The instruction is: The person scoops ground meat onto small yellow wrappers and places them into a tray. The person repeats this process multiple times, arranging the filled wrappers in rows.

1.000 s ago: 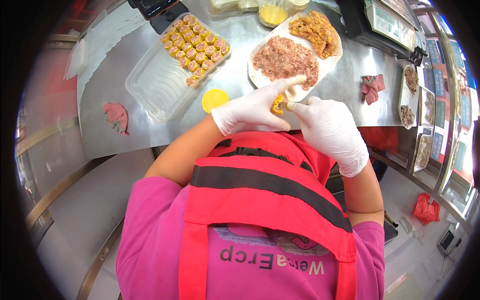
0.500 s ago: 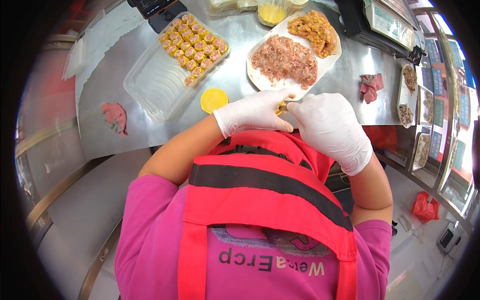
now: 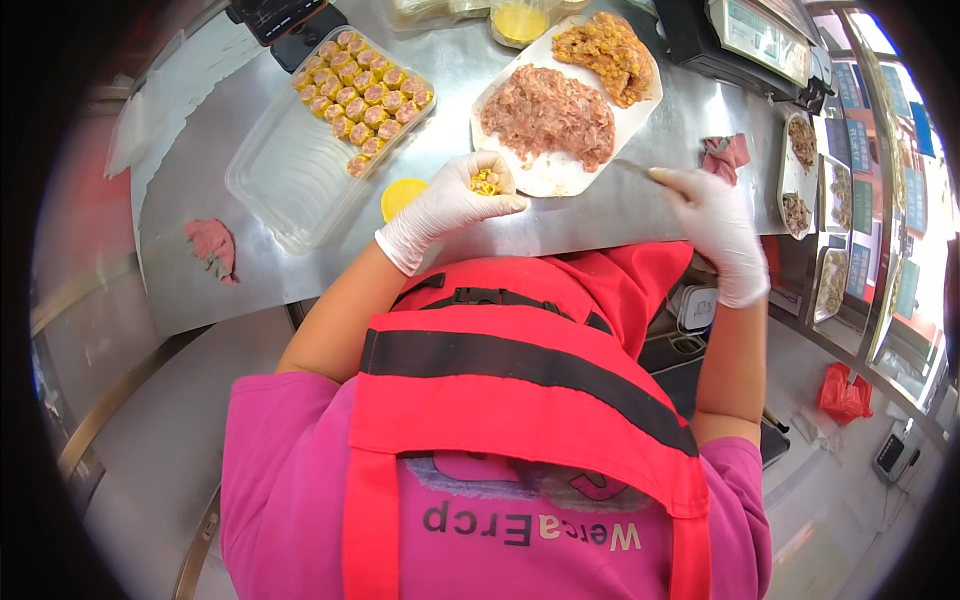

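My gloved left hand [image 3: 440,210] is curled round a small yellow-wrapped dumpling [image 3: 486,182] whose top shows between thumb and fingers. To the right, my gloved right hand [image 3: 720,230] pinches a thin flat-bladed tool [image 3: 634,167], which points left toward a white plate [image 3: 545,182]. On the plate lie a mound of pink minced meat [image 3: 550,115] and a smaller orange-yellow mixture [image 3: 605,55]. Round yellow wrappers [image 3: 401,198] rest beside my left wrist. Beyond it, a clear plastic tray [image 3: 285,185] holds rows of open-topped yellow dumplings [image 3: 365,90] in its far part.
Pink cloths lie at the left [image 3: 212,248] and right [image 3: 724,154] of the metal table [image 3: 185,290]. A dark scale [image 3: 740,50] stands at the back right. Bagged yellow wrappers [image 3: 520,22] sit behind the plate. Small trays of food [image 3: 798,170] line the right side.
My hands have parted. The left moved left and up with the dumpling, while the right swung right with the thin tool. The whole view shifted slightly.
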A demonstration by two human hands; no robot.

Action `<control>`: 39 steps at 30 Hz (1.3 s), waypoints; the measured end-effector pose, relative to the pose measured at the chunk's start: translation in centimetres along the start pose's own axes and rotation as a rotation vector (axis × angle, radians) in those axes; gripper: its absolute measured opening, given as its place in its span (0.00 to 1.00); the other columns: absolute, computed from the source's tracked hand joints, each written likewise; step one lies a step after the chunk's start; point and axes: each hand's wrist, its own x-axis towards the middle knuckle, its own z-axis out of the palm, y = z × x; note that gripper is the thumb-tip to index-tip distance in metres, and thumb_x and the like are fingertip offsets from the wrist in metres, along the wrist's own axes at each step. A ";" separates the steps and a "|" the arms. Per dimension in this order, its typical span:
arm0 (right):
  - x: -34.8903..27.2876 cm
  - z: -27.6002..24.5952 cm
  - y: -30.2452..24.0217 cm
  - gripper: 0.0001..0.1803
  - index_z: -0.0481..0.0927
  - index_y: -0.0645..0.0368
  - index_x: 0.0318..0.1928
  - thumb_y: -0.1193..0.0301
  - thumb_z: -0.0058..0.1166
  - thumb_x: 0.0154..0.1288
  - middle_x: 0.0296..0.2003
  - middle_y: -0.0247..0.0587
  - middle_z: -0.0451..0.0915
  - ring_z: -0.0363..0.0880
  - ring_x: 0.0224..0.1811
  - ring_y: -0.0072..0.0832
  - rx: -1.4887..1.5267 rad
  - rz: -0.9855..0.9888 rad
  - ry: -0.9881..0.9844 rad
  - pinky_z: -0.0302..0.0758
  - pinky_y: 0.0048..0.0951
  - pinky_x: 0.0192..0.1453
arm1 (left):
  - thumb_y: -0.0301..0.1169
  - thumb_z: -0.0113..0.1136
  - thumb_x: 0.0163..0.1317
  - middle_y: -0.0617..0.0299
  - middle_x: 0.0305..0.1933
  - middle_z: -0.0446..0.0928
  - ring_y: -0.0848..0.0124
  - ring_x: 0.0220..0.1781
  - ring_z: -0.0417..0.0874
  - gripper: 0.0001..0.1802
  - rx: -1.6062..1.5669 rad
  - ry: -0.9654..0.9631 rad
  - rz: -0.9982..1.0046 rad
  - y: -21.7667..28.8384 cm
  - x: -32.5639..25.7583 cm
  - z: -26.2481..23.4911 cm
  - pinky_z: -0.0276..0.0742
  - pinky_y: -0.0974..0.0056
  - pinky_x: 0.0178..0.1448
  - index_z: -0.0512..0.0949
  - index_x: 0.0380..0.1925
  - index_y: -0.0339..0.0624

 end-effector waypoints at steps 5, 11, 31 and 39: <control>0.7 5.8 0.4 0.16 0.83 0.48 0.47 0.70 0.45 0.62 0.31 0.46 0.79 0.80 0.36 0.44 -0.146 0.016 0.005 0.77 0.40 0.42 | 0.30 0.70 0.55 0.73 0.23 0.67 0.83 0.28 0.66 0.14 0.396 0.136 0.099 -0.1 0.1 1.6 0.64 0.73 0.32 0.71 0.21 0.43; 2.2 7.6 -0.4 0.17 0.82 0.50 0.48 0.72 0.45 0.61 0.30 0.50 0.79 0.80 0.32 0.45 -0.137 -0.033 -0.085 0.77 0.41 0.40 | 0.29 0.69 0.55 0.72 0.27 0.70 0.83 0.31 0.69 0.10 0.363 0.111 0.065 -1.2 -0.3 1.9 0.69 0.73 0.37 0.74 0.28 0.41; -0.7 6.8 -8.1 0.16 0.83 0.56 0.46 0.81 0.57 0.56 0.31 0.40 0.79 0.79 0.30 0.35 0.529 -0.426 0.161 0.76 0.27 0.36 | 0.25 0.68 0.53 0.74 0.29 0.76 0.83 0.33 0.74 0.06 0.121 0.140 0.174 3.6 -2.0 2.7 0.71 0.73 0.38 0.79 0.29 0.42; -2.7 3.8 -3.8 0.17 0.78 0.66 0.54 0.83 0.50 0.64 0.37 0.34 0.79 0.74 0.38 0.19 1.142 -0.065 0.005 0.70 0.21 0.44 | 0.24 0.68 0.52 0.71 0.36 0.73 0.82 0.36 0.72 0.21 0.167 0.141 0.174 4.6 -3.1 1.4 0.69 0.75 0.41 0.78 0.48 0.42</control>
